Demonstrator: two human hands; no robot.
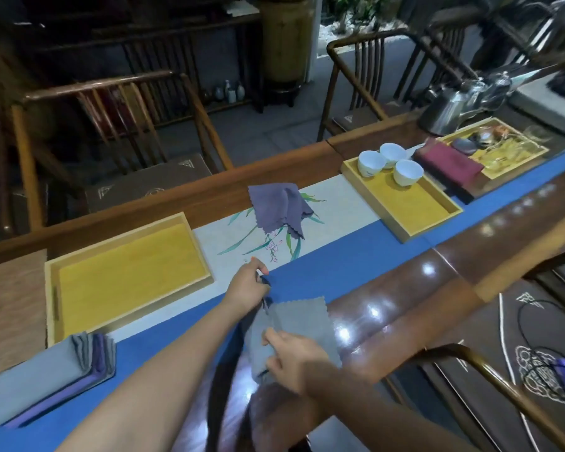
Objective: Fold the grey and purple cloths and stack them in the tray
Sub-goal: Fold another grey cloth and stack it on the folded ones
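Note:
A grey cloth [302, 324] with a zigzag edge hangs over the near side of the table. My left hand [247, 285] pinches its far corner, and my right hand [294, 357] grips its near edge. A purple cloth [279, 207] lies crumpled on the painted runner further back. The yellow-lined wooden tray [51, 288] sits at the left with nothing in it. A pile of folded grey and purple cloths [46, 380] rests on the blue runner in front of that tray.
A second yellow tray [405, 203] to the right holds three white cups [388, 163]. Behind it lie a maroon cloth [450, 163] and a tray of tea ware [503, 148] beside a metal kettle [447, 109]. Wooden chairs stand beyond the table.

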